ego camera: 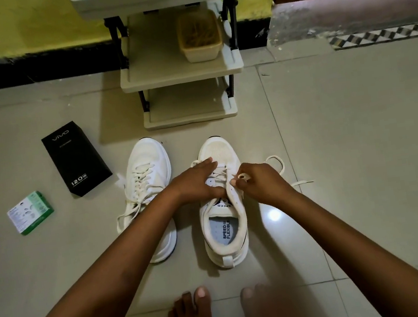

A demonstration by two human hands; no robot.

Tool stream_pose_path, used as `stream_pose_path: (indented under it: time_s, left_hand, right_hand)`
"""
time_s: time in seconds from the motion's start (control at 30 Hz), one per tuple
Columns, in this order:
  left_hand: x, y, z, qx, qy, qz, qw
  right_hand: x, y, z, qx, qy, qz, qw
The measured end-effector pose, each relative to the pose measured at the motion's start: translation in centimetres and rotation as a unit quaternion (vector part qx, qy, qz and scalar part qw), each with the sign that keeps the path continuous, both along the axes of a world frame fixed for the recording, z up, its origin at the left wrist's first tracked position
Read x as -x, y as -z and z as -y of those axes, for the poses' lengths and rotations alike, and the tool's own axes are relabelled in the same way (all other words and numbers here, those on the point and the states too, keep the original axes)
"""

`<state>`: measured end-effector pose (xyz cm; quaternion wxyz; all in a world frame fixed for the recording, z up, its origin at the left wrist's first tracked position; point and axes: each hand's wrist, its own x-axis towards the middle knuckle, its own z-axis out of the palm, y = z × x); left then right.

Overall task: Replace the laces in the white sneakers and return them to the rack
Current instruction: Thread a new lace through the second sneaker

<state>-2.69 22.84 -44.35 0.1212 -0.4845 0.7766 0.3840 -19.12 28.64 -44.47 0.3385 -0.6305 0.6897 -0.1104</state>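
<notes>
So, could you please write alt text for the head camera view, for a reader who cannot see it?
A person's right hand pinches a white lace at the eyelets of the right-side white sneaker on a tiled floor, while the left hand presses flat on its tongue. A second laced sneaker stands beside it, before a low shoe rack.

Head cam, close, looks fwd and down at floor [333, 142].

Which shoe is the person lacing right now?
Find the cream rack against the yellow wall; two white sneakers sit on the floor before it. It is the right sneaker, under both hands: the left hand presses it and the right hand pinches its lace. The left sneaker lies untouched.
</notes>
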Motion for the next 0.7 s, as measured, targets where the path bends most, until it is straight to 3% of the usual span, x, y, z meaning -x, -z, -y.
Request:
stream_pose_path:
  time_s: [0.07,0.13,0.2,0.27,0.33,0.47,0.6,0.7]
  left_hand:
    - [0.0,-0.1,-0.1,-0.001,-0.003,-0.005,1.0]
    - [-0.1,-0.2,-0.1,0.0,-0.002,-0.006,1.0]
    - [-0.1,-0.1,-0.1,-0.002,-0.001,-0.006,1.0]
    - [-0.2,0.0,-0.1,-0.001,-0.002,-0.005,1.0]
    - [-0.2,0.0,-0.1,0.003,-0.002,-0.003,1.0]
    - [0.2,-0.9,-0.1,0.074,0.008,0.037,0.997]
    - [0.6,-2.1,-0.1,0.234,0.029,0.081,0.968]
    - [0.7,-1.6,0.3,0.174,0.046,0.087,0.98]
  right_hand:
    - [-0.1,-0.7,0.5,0.024,-0.029,-0.027,0.999]
    - [0.4,-2.5,1.1,0.023,0.037,0.106,0.993]
    - [1.6,-4.8,1.4,0.033,0.124,0.281,0.951]
    - [2.6,-6.1,1.4,0.058,0.145,0.341,0.927]
    - [2.3,-5.9,1.0,0.046,0.141,0.344,0.927]
    - [0.9,-3.5,0.9,-0.015,0.159,0.238,0.958]
    - [0.9,-3.8,1.1,-0.017,0.193,0.294,0.936]
    - [1.1,-4.2,1.2,-0.019,0.179,0.38,0.907]
